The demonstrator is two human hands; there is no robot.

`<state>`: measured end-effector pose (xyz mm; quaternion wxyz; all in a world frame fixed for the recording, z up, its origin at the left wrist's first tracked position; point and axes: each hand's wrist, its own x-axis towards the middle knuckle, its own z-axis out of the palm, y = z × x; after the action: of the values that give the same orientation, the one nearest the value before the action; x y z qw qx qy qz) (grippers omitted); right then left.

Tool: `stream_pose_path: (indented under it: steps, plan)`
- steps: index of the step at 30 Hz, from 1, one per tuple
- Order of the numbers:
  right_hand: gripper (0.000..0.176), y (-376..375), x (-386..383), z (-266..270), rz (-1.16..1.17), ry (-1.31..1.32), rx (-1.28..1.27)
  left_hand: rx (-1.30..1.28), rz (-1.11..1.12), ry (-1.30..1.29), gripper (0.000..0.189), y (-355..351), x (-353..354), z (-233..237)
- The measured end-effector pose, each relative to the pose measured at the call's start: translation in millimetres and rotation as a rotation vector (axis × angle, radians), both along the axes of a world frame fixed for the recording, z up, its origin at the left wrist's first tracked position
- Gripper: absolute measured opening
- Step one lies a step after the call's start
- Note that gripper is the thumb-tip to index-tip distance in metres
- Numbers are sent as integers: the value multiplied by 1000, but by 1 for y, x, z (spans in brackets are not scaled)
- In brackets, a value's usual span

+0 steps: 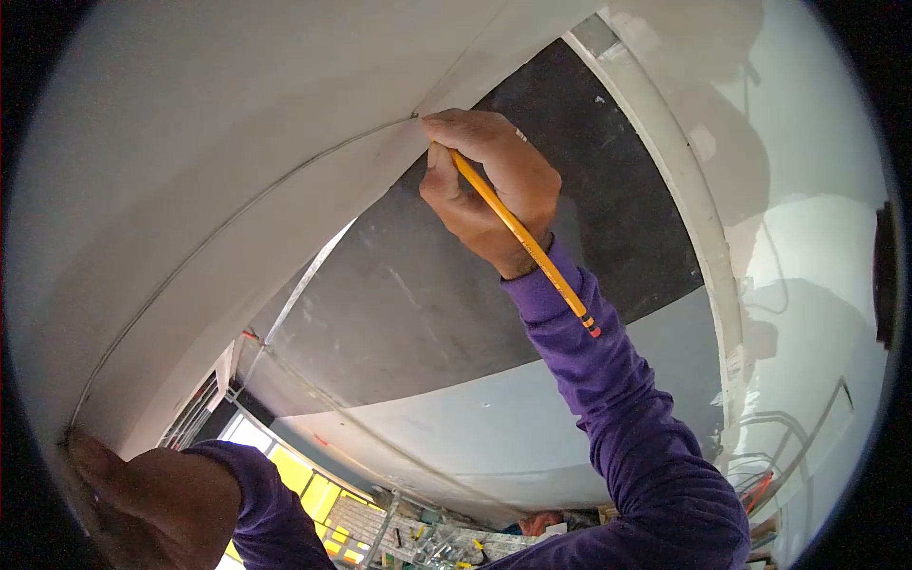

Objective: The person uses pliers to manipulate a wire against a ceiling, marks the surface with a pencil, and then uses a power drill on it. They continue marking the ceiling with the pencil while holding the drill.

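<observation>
My right hand (494, 180) is raised to the pale overhead surface, closed around a yellow pencil (521, 235). The pencil slants down along my wrist, its pink eraser end lowest; the fingers hide its tip. A thin grey string (219, 228) lies along the pale surface (190, 123) in a long curve. One end reaches my right fingertips, and the other meets the thumb of my left hand (157, 494) at the lower left. The left hand is in shadow, with its thumb pressed at the string and its other fingers mostly hidden. A fainter line runs on past the right fingertips.
A dark grey panel (456, 256) lies behind my right arm, with a light grey band (532, 408) below it. A pale curved trim (665, 133) borders it on the right. Far below are metal poles (382, 527), yellow-lit windows (318, 499) and cluttered items (446, 546).
</observation>
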<state>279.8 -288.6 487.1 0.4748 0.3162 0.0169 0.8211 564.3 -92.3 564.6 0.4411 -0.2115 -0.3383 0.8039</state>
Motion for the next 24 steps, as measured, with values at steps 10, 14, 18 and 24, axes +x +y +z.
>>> stream_pose_path:
  steps: [10,14,18,24]
  plan:
    - [31,-9,15,-3,38,19,46,45,83,-63,16,8,0,1]
    - [32,-15,18,-1,26,37,-5,45,93,-73,17,8,-3,4]
    - [33,-18,24,-3,56,53,18,1,120,-28,19,10,-6,3]
    - [33,-13,24,-5,32,71,39,-33,203,-2,23,17,7,4]
